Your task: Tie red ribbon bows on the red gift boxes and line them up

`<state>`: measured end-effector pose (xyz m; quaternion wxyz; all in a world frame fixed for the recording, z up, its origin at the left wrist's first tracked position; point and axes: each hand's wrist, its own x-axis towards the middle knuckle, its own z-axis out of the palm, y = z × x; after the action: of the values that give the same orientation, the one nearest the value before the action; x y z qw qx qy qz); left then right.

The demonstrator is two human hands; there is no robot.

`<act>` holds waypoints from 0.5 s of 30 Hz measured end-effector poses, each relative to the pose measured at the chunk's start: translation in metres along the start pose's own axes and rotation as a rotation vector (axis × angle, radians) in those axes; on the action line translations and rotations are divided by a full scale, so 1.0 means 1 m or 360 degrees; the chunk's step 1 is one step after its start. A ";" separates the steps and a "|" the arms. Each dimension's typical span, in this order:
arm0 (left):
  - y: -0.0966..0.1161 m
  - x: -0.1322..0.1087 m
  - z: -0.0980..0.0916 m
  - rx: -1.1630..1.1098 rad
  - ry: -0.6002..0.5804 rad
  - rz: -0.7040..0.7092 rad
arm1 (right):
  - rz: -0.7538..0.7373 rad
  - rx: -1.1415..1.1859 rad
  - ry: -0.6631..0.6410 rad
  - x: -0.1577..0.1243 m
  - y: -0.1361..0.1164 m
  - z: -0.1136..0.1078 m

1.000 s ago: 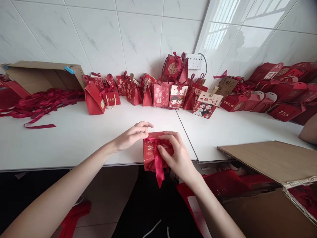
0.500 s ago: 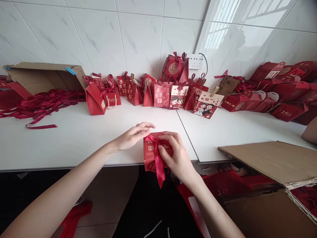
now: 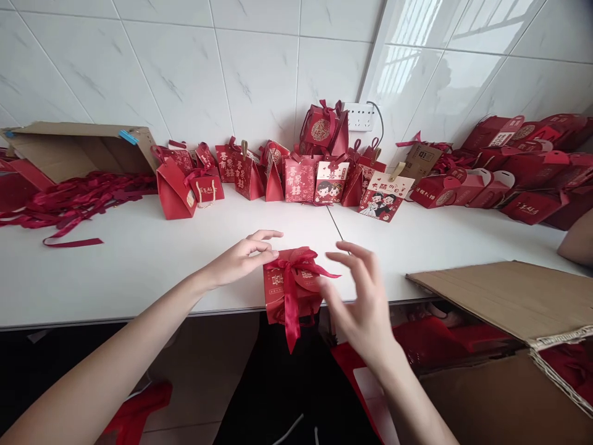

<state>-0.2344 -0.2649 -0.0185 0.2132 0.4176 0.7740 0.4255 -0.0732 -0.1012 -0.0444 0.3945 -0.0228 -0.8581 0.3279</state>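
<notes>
A red gift box [image 3: 274,293] with gold characters stands at the table's front edge, right before me. Around it runs a red satin ribbon [image 3: 291,309], tied in a bow on top with one tail hanging down the front. My left hand [image 3: 245,254] is open at the box's upper left corner, fingers stretched, the thumb at or very near the ribbon. On the right side, my right hand [image 3: 364,296] is open and apart from the box, fingers spread and slightly blurred.
Red gift boxes and bags [image 3: 301,179] line the wall, with more stacked at right [image 3: 519,167]. Loose ribbons [image 3: 83,198] spill from a cardboard box [image 3: 83,145] at left. An open cardboard carton [image 3: 504,296] stands front right. A person's arm [image 3: 577,244] shows at the right edge.
My right hand has let go of the bow and moved right, its fingers spreading. The bow now shows fully. My left hand stays by the box's left corner.
</notes>
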 end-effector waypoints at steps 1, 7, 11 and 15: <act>0.002 0.000 0.001 0.0054 -0.0006 -0.0010 | 0.0091 -0.0037 -0.0021 0.000 0.001 -0.005; 0.004 0.001 0.004 0.0118 -0.0033 -0.0010 | 0.0869 0.0251 -0.0653 0.002 0.018 -0.008; 0.002 0.000 0.004 0.0080 -0.0041 -0.0014 | 0.1186 0.0778 -0.0772 0.003 0.031 0.003; 0.007 0.001 0.006 0.0128 0.0165 0.0044 | 0.1399 0.1348 -0.0835 0.004 0.042 0.009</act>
<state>-0.2274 -0.2591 -0.0163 0.1500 0.4141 0.7946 0.4179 -0.0913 -0.0722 -0.0701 -0.0230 -0.1331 -0.6336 0.7618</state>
